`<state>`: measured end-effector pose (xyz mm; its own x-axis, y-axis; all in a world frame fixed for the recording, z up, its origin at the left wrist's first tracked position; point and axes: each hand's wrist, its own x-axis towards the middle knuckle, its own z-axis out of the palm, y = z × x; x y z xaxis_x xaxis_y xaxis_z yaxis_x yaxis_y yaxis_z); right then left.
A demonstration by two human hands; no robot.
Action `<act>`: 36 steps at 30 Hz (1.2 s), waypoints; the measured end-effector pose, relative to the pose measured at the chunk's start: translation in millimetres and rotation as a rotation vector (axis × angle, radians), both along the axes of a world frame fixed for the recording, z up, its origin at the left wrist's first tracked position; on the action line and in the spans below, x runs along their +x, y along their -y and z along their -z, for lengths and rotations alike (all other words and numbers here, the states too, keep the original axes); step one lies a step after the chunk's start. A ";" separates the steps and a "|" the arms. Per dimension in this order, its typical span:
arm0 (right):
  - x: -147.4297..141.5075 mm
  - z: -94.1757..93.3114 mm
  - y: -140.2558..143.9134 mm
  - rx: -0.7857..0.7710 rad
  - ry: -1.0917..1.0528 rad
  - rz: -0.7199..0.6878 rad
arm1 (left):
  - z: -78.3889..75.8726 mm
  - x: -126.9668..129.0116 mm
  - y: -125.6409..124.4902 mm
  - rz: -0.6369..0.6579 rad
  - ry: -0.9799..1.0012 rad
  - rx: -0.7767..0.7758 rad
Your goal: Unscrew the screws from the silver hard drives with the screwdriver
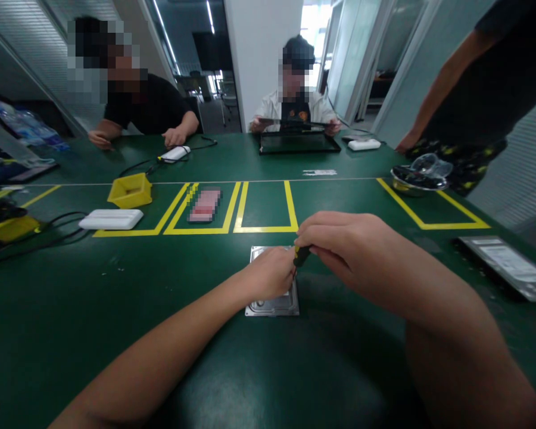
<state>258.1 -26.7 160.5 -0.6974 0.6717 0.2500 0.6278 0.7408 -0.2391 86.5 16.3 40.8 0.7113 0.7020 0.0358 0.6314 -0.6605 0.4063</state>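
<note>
A silver hard disk drive (274, 307) lies flat on the green table in front of me, partly covered by my hands. My left hand (271, 273) rests over the drive with its fingers curled near the right edge; what they grip, if anything, is hidden. My right hand (355, 244) is closed around the black and yellow handle of a screwdriver (301, 255), just above and right of my left hand. The screwdriver's shaft and tip are hidden behind the fingers.
Yellow tape outlines mark the table (214, 333). Beyond are a yellow bin (130, 190), a white power strip (111, 219) with cables and a blurred pink item (205, 205). At right lie a metal bowl (415, 182) and a silver device (511, 265). Three people are nearby.
</note>
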 end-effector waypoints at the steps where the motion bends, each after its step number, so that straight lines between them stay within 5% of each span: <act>1: -0.3 0.1 0.2 0.000 -0.002 -0.002 | 0.0 -0.1 -0.2 -0.003 0.001 0.000; 36: -1.7 13.8 -4.2 0.111 0.167 0.161 | 9.8 -0.3 -2.5 -0.009 0.002 0.063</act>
<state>256.4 -22.5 146.7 -0.6216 0.7522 0.2187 0.7636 0.6441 -0.0453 86.2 18.8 31.0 0.7048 0.7046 0.0820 0.6365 -0.6792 0.3655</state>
